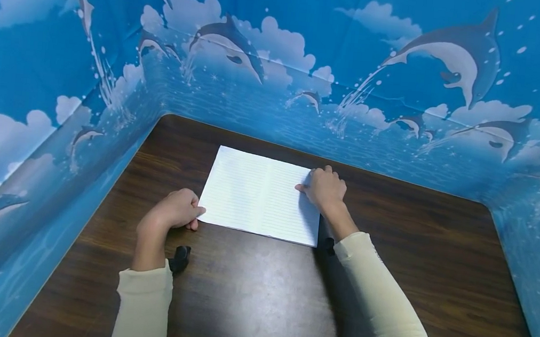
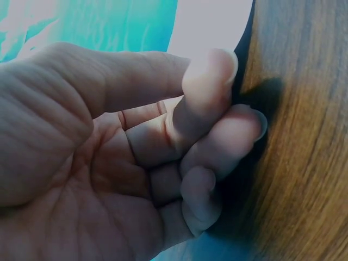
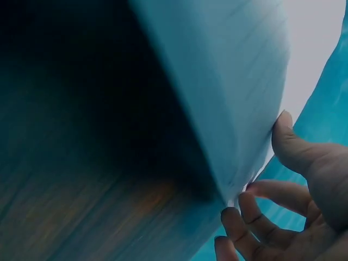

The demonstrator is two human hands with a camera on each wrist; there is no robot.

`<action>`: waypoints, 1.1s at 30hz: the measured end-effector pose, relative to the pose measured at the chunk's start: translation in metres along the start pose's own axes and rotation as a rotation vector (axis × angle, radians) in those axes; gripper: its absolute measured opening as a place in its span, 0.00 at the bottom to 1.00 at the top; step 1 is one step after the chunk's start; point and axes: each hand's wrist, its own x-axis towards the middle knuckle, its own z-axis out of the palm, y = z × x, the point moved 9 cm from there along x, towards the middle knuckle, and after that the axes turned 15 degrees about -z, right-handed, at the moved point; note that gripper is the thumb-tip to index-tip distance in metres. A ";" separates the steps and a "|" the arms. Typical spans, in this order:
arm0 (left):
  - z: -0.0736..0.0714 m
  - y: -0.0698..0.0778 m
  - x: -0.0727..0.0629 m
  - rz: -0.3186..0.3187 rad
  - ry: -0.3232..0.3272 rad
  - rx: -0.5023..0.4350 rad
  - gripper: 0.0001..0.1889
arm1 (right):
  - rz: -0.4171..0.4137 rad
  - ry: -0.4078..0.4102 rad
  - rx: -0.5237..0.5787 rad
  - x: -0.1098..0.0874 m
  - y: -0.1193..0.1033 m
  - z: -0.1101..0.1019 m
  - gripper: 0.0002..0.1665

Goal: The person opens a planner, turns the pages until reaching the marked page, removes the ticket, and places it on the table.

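A white lined notebook (image 1: 243, 193), spread to two facing pages, is at the far middle of the dark wooden table. My left hand (image 1: 177, 211) pinches its near left corner. The left wrist view shows the thumb (image 2: 209, 81) and curled fingers meeting at the edge of the white paper (image 2: 209, 24). At the far right corner, my right hand (image 1: 327, 188) grips the notebook's right edge. In the right wrist view the right thumb (image 3: 285, 138) presses on the page (image 3: 239, 70), with the other fingers at the edge and underside. Dark shadow lies under the tilted notebook there.
The brown table (image 1: 259, 296) has rounded far corners. A blue dolphin-print cloth (image 1: 276, 99) stands round its far and side edges. Black devices sit at both wrists, the left one (image 1: 180, 258) beside the cream sleeve (image 1: 143, 307).
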 end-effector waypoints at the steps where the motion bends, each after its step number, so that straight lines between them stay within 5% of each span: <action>1: 0.000 0.001 0.000 0.000 0.000 -0.001 0.16 | -0.001 0.008 -0.003 -0.001 0.003 -0.001 0.40; 14: -0.001 0.003 -0.001 -0.011 -0.008 0.003 0.14 | 0.019 0.066 0.052 -0.005 0.011 -0.004 0.31; 25: -0.004 -0.001 -0.005 -0.003 -0.003 0.014 0.15 | 0.069 0.187 0.345 -0.009 0.006 -0.001 0.37; 33: -0.001 -0.001 -0.003 -0.016 -0.015 0.016 0.14 | 0.116 0.147 0.457 -0.015 0.013 -0.004 0.29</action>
